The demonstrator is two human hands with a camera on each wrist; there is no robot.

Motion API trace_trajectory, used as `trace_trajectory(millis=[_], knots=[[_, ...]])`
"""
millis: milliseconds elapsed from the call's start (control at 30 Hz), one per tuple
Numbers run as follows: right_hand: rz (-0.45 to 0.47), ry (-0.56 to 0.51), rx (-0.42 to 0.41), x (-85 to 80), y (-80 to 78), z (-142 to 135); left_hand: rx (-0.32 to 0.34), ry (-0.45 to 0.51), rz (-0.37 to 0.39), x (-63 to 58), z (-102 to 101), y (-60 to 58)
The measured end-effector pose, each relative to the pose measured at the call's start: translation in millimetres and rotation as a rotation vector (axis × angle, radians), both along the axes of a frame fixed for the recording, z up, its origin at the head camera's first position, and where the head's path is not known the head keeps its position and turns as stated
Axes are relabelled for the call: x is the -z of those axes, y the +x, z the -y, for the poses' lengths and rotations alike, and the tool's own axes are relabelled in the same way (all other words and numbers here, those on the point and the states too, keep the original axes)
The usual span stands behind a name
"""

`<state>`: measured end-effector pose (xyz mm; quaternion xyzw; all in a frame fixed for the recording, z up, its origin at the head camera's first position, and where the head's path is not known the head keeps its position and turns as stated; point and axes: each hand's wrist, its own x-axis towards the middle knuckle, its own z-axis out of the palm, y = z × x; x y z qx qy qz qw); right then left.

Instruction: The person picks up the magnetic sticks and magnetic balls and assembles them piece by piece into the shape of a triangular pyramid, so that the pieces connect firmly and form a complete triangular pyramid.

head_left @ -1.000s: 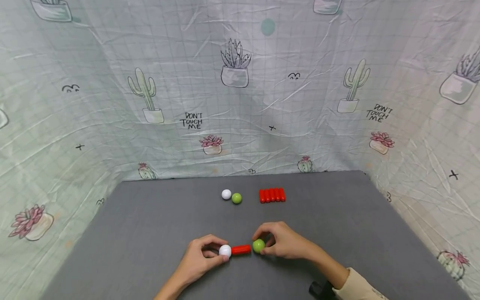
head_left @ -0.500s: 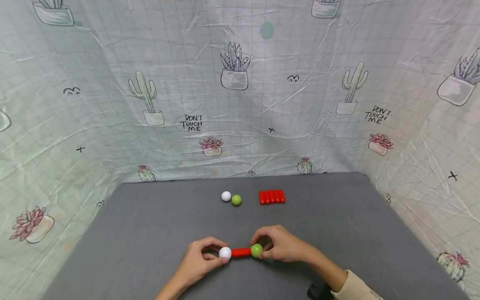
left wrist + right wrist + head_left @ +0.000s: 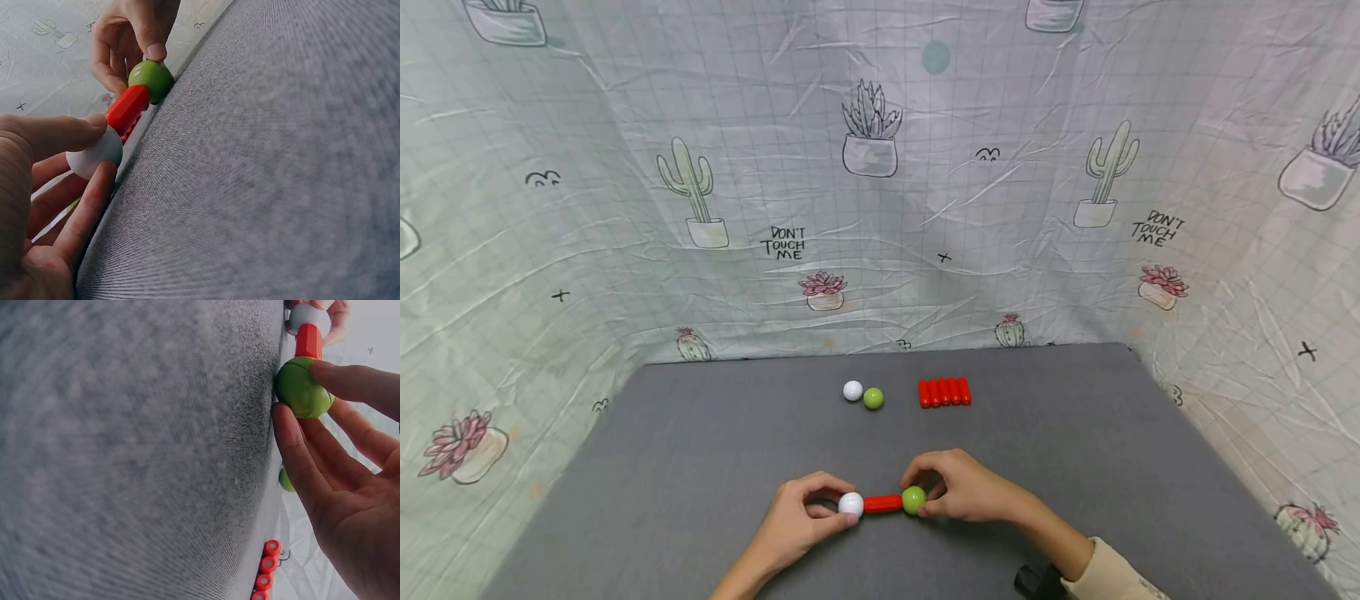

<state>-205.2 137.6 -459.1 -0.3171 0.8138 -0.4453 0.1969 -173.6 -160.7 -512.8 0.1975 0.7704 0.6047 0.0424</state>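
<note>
A person's left hand [image 3: 805, 510] is pinching a white ball [image 3: 851, 505] between the thumb and the fingers, while the right hand [image 3: 966, 489] is grasping a light green ball [image 3: 913, 500] in the same way, thumb on the near side and fingertips on the far side. Between the two balls a faceted red stick [image 3: 882, 504] is lying crosswise, its left end touching the white ball and its right end touching the green one, so that all three are forming a straight line over the near part of the grey table [image 3: 700, 467]. Farther back, a second white ball [image 3: 852, 391] is resting just beside a second green ball [image 3: 873, 398], and to the right of these a row of five red sticks [image 3: 944, 392] is lying side by side. A pale sleeve [image 3: 1108, 571] is covering the right forearm, with a black object [image 3: 1036, 582] showing partly beside it. A wrinkled cloth [image 3: 955, 200] printed with potted cacti, succulents and the words "Don't touch me" is hanging behind the table
</note>
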Motion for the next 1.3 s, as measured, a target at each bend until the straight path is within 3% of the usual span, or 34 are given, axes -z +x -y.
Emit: trace_trajectory(millis=[633,900,1300], knots=[[-0.019,-0.003,-0.025,-2.2,-1.8,-0.7,-0.002,-0.007,0.004,-1.1,-0.4,0.3],[-0.01,0.0,0.012,-9.6,-4.1,-1.7,-0.008,-0.006,-0.01,-0.1,-0.1,-0.1],[-0.106,0.018,0.054,-17.8,-12.2,-9.1,-0.004,-0.01,-0.01,0.7,0.7,-0.4]])
